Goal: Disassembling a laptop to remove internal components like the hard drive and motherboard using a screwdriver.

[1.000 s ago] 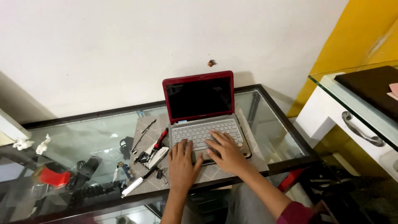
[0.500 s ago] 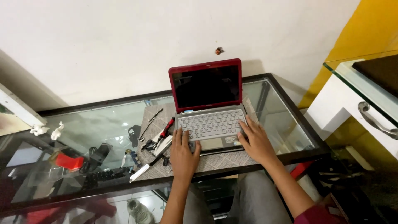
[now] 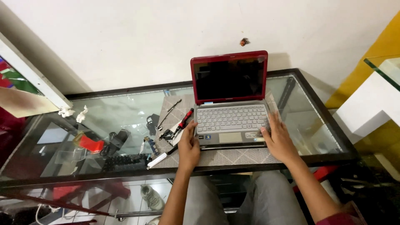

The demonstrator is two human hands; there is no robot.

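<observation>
Red plastic is framing the dark, blank screen of a small laptop (image 3: 230,104), which is sitting open on a patterned grey mat (image 3: 233,156) on a glass-topped table (image 3: 104,112) with a dark frame. Its long axis is running left to right, with the hinge on the far side and the silver keyboard deck facing the person. Both hands are flanking the base: the left hand (image 3: 189,146) is gripping the near-left corner with fingers curled over the edge, and the right hand (image 3: 278,141) is lying along the near-right side, fingers fairly flat and spread, touching the deck by the keys. Neither is closing fully around anything; whether the base is lifting off the mat I cannot tell. The two hands are about equally near, each already in contact.

Just left of the laptop a red-handled screwdriver (image 3: 184,119) is lying slantwise, with a thin dark tool (image 3: 168,108) beyond it and a white strip-like tool (image 3: 157,160) nearer. Under the glass, a red object (image 3: 91,143) and dark cables are showing.
</observation>
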